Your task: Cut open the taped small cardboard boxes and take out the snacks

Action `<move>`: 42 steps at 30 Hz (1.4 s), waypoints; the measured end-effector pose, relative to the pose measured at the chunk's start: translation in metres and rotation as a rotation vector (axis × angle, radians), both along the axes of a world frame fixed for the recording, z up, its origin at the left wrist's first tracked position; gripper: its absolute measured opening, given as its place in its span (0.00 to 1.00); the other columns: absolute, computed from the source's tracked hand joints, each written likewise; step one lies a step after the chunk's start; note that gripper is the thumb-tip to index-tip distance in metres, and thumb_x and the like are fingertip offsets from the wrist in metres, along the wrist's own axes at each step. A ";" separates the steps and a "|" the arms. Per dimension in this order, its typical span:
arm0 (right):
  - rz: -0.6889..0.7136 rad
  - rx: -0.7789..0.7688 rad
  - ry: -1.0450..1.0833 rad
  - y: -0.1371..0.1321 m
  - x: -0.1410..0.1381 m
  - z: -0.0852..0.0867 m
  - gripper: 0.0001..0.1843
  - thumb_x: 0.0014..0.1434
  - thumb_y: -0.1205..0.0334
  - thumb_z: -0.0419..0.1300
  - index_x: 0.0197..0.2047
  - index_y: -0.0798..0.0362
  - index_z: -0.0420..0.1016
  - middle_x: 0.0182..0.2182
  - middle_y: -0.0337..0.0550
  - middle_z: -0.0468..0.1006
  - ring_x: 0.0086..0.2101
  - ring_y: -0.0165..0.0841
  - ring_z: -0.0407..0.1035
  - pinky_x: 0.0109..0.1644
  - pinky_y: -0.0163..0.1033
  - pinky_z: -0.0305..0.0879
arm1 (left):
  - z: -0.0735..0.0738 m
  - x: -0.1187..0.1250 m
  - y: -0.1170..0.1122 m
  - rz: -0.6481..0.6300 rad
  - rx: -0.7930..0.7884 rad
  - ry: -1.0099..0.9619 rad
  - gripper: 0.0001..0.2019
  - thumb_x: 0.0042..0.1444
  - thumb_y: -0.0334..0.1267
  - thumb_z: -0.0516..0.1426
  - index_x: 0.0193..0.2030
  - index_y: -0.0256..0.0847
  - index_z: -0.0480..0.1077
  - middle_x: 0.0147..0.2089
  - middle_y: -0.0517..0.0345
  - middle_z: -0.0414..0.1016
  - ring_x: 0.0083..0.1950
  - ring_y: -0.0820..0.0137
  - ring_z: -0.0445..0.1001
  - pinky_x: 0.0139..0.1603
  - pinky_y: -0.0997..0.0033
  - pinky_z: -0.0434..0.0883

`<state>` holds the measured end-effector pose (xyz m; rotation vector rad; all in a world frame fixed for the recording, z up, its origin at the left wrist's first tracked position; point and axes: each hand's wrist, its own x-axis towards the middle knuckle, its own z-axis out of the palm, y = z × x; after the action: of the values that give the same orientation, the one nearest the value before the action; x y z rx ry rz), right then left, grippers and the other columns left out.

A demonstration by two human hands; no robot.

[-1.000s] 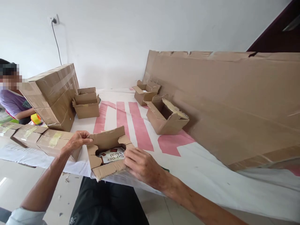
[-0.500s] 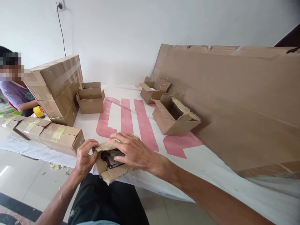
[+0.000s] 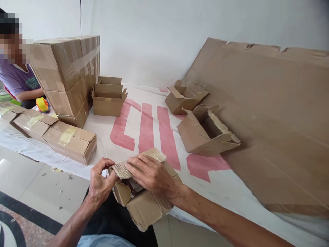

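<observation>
A small brown cardboard box [image 3: 144,206] sits at the near edge of the white-and-red table cover [image 3: 151,130], partly over my lap. My right hand [image 3: 151,175] lies flat across its top flap and presses it down over printed packets inside. At the box's left end, my left hand [image 3: 101,183] has its fingers curled around a side flap. Only a sliver of the contents shows between the flaps.
Taped long boxes [image 3: 69,142] lie at left, with a tall taped carton stack [image 3: 66,75] behind. Open small boxes [image 3: 108,97], [image 3: 183,97], [image 3: 207,135] stand farther back. A big cardboard sheet [image 3: 269,116] leans at right. Another person [image 3: 17,79] sits at far left beside a yellow tape roll [image 3: 42,104].
My right hand moved onto the far flap and folded it down over the packets. My left hand shifted from the flap's top to the box's left end. The view tilted down and leftward.
</observation>
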<state>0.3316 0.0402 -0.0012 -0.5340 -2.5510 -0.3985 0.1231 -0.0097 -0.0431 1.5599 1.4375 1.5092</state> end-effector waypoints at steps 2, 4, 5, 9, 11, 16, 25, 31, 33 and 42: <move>-0.003 -0.025 -0.002 0.001 -0.005 0.002 0.11 0.72 0.70 0.53 0.47 0.55 0.77 0.40 0.50 0.82 0.38 0.39 0.71 0.42 0.45 0.69 | 0.003 0.001 0.001 -0.028 0.084 0.010 0.07 0.54 0.25 0.59 0.36 0.40 0.77 0.33 0.61 0.78 0.35 0.73 0.76 0.39 0.75 0.72; 0.001 -0.025 0.025 0.001 -0.010 0.003 0.10 0.72 0.70 0.53 0.45 0.56 0.77 0.38 0.49 0.82 0.36 0.39 0.70 0.40 0.44 0.68 | 0.005 0.002 0.002 -0.038 0.172 0.010 0.09 0.55 0.24 0.59 0.36 0.40 0.77 0.34 0.61 0.78 0.35 0.74 0.77 0.39 0.76 0.72; 0.005 -0.020 0.047 0.001 -0.012 0.004 0.11 0.71 0.72 0.53 0.44 0.56 0.77 0.37 0.49 0.82 0.35 0.38 0.70 0.39 0.44 0.67 | 0.006 0.003 0.002 -0.044 0.201 0.010 0.09 0.56 0.23 0.58 0.37 0.40 0.78 0.34 0.61 0.79 0.35 0.74 0.77 0.39 0.76 0.72; 0.016 -0.026 0.122 0.001 -0.018 0.004 0.14 0.69 0.76 0.51 0.41 0.54 0.76 0.34 0.46 0.81 0.34 0.37 0.68 0.39 0.43 0.66 | 0.005 0.001 0.003 -0.085 0.237 0.003 0.12 0.56 0.21 0.59 0.39 0.40 0.79 0.36 0.59 0.80 0.37 0.73 0.78 0.41 0.75 0.73; 0.044 -0.049 0.139 0.000 -0.018 0.004 0.13 0.68 0.77 0.52 0.40 0.53 0.75 0.33 0.45 0.81 0.34 0.37 0.68 0.39 0.43 0.66 | 0.002 -0.002 0.003 -0.110 0.240 -0.008 0.13 0.56 0.20 0.59 0.40 0.41 0.79 0.37 0.59 0.80 0.38 0.73 0.79 0.41 0.75 0.73; 0.129 -0.170 0.188 -0.001 -0.015 0.003 0.06 0.66 0.73 0.59 0.41 0.52 0.73 0.34 0.45 0.81 0.35 0.38 0.72 0.40 0.44 0.68 | 0.000 -0.008 0.003 -0.180 0.227 -0.024 0.15 0.54 0.18 0.59 0.40 0.41 0.78 0.37 0.59 0.79 0.39 0.73 0.78 0.42 0.74 0.73; 0.132 -0.227 0.292 -0.002 -0.016 0.002 0.10 0.65 0.75 0.58 0.41 0.50 0.69 0.35 0.46 0.79 0.34 0.37 0.71 0.39 0.42 0.70 | 0.020 -0.020 0.003 -0.424 0.256 -0.004 0.06 0.60 0.29 0.67 0.44 0.41 0.82 0.41 0.52 0.79 0.39 0.69 0.79 0.40 0.72 0.76; 0.093 -0.199 0.283 -0.006 -0.011 0.004 0.09 0.67 0.75 0.57 0.40 0.51 0.71 0.34 0.46 0.79 0.34 0.37 0.69 0.38 0.42 0.71 | 0.024 -0.030 0.006 -0.533 0.187 0.023 0.08 0.65 0.28 0.63 0.46 0.41 0.83 0.42 0.50 0.80 0.42 0.68 0.81 0.43 0.71 0.77; 0.080 -0.181 0.288 -0.008 -0.010 0.005 0.10 0.66 0.76 0.56 0.40 0.51 0.71 0.33 0.46 0.79 0.34 0.37 0.70 0.38 0.41 0.71 | 0.026 -0.034 0.007 -0.581 0.142 0.029 0.08 0.66 0.29 0.62 0.47 0.41 0.84 0.43 0.48 0.80 0.43 0.67 0.81 0.44 0.70 0.77; 0.053 -0.191 0.283 -0.012 -0.006 0.007 0.13 0.65 0.77 0.55 0.43 0.51 0.75 0.36 0.48 0.81 0.36 0.38 0.74 0.41 0.43 0.75 | 0.046 -0.041 0.006 -0.687 0.072 0.097 0.10 0.69 0.35 0.60 0.48 0.43 0.85 0.43 0.45 0.81 0.44 0.64 0.81 0.46 0.64 0.77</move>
<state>0.3257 0.0282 0.0062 -0.5480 -2.3345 -0.0535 0.0825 -0.0038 0.0028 1.9246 0.7577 1.0843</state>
